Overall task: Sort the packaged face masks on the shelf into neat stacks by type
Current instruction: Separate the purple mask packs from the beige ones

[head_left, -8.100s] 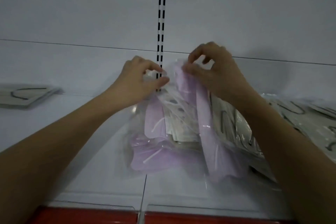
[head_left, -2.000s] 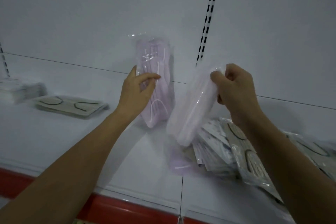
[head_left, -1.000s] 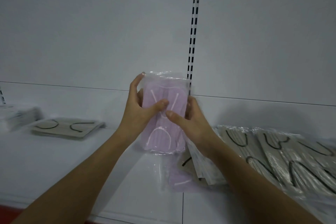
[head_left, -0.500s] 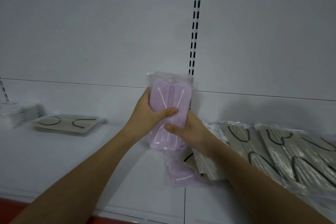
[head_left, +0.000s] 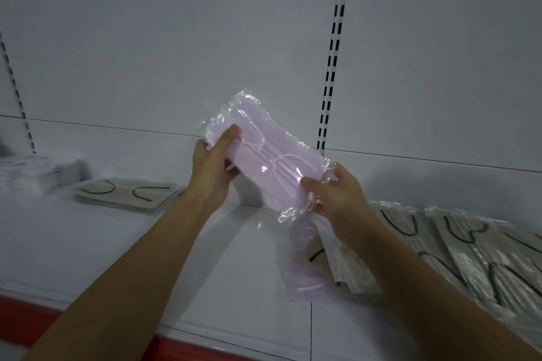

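On the white shelf, your left hand and right hand each grip an end of the pink mask packs, held tilted above it. You're squaring this bundle; next, I'd judge, lay it flat apart from the grey packs.
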### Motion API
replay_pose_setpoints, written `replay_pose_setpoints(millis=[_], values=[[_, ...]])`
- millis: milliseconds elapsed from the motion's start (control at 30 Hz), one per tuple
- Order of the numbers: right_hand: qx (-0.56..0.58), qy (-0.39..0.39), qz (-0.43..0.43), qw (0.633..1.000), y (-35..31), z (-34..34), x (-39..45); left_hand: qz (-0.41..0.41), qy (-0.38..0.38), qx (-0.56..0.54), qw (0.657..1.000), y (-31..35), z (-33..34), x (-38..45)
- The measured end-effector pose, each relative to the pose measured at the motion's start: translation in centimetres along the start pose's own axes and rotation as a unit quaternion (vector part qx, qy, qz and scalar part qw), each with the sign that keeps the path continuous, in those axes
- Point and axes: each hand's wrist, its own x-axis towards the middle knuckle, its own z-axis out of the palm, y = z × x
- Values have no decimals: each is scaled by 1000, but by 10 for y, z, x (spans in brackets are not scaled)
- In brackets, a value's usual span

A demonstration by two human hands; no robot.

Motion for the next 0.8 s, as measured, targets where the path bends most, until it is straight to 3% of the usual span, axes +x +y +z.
replay_pose_setpoints(millis=[100,267,333,500,600,733,800], values=[[-33,-2,29,999,-9,-14,3,-11,-4,95,995,17,-19,9],[-11,27,62,998,-13,-20,5,-7,-68,311,948,20,-30,6],[-19,53,88,995,-12,-17,6,16,-62,367,928,18,-29,7],[-85,0,74,994,-2,0,-2,77,-7,459,885,16,-31,8],[-99,-9,61,993,-5,23,-5,76,-2,562,824,31,-43,10],[-133,-83,99,983,-5,51,3,62,-13,716,696,36,-56,18],[-154,-75,130,977,10,56,7,36,-31,727,685,18,-65,17]])
